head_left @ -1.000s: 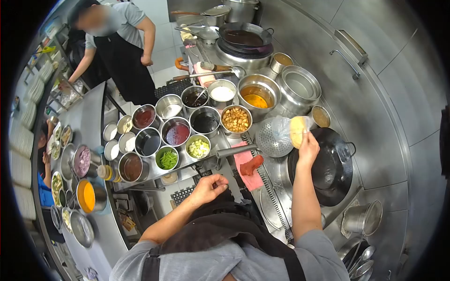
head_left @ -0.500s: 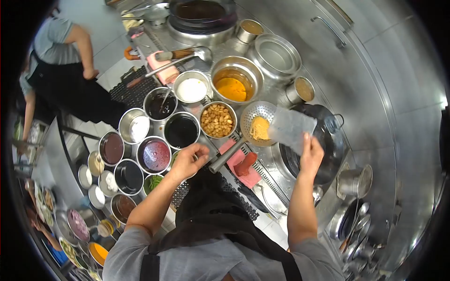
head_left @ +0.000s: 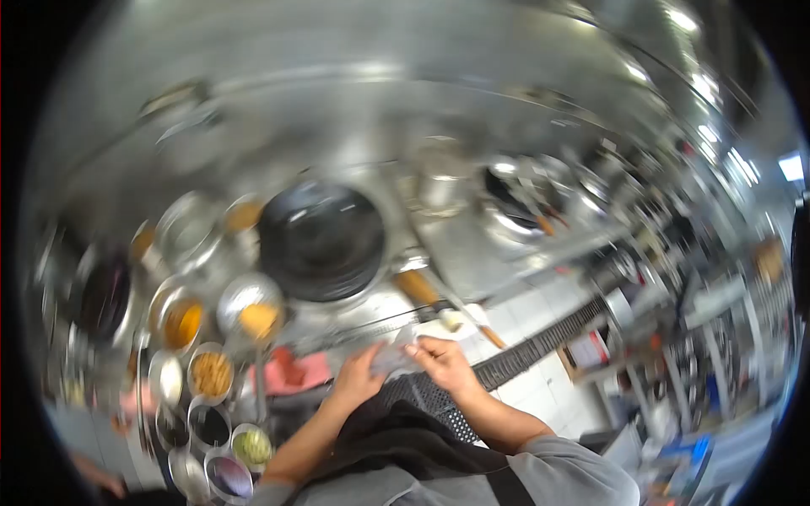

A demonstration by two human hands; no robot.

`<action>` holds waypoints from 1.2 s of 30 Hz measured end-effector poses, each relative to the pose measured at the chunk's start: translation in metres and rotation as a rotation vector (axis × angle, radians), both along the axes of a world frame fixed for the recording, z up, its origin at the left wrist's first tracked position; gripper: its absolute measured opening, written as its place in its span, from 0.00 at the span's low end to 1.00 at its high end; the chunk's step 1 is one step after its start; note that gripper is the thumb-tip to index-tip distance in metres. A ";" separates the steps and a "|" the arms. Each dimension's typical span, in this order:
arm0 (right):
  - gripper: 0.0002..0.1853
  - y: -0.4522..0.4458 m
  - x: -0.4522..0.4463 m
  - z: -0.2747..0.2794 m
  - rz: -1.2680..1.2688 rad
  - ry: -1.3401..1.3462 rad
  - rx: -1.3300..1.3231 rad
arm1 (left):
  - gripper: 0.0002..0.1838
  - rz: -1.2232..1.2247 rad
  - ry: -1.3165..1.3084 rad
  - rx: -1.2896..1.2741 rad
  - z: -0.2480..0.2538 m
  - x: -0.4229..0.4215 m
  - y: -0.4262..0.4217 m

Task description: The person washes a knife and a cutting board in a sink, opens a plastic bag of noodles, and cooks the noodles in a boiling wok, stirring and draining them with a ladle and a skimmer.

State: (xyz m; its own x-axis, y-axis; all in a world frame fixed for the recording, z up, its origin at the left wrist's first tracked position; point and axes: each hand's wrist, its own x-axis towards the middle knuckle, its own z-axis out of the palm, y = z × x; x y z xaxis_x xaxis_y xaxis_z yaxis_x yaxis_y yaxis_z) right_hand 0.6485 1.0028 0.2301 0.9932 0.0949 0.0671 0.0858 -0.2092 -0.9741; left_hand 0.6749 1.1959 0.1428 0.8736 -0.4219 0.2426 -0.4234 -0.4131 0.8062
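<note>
The left hand (head_left: 358,377) and right hand (head_left: 445,363) both pinch the clear bag (head_left: 391,360), fingers nearly closed; it lies at two o'clock from the left, nine from the right. At the left hand's ten o'clock, yellow food (head_left: 258,320) rests in the strainer (head_left: 236,293).

The steel counter (head_left: 472,257) carries a black wok (head_left: 321,240), blurred metal pots (head_left: 187,244) and a pink cloth (head_left: 314,369) near its edge.

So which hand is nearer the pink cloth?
Left. The left hand is close by the pink cloth, just to its right in the picture; the right hand is farther off, beyond the left hand on that same side.
</note>
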 end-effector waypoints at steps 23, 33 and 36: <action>0.14 -0.393 -0.283 -0.123 -0.614 0.263 -0.721 | 0.16 -1.442 0.096 0.647 -0.043 -0.105 -0.484; 0.19 -0.495 -0.264 -0.064 -0.837 0.399 -0.120 | 0.11 -1.318 1.324 -0.009 -0.008 -0.046 -0.634; 0.16 -0.552 -0.222 -0.047 -0.975 0.011 0.294 | 0.10 -1.209 1.374 -0.137 -0.017 -0.038 -0.698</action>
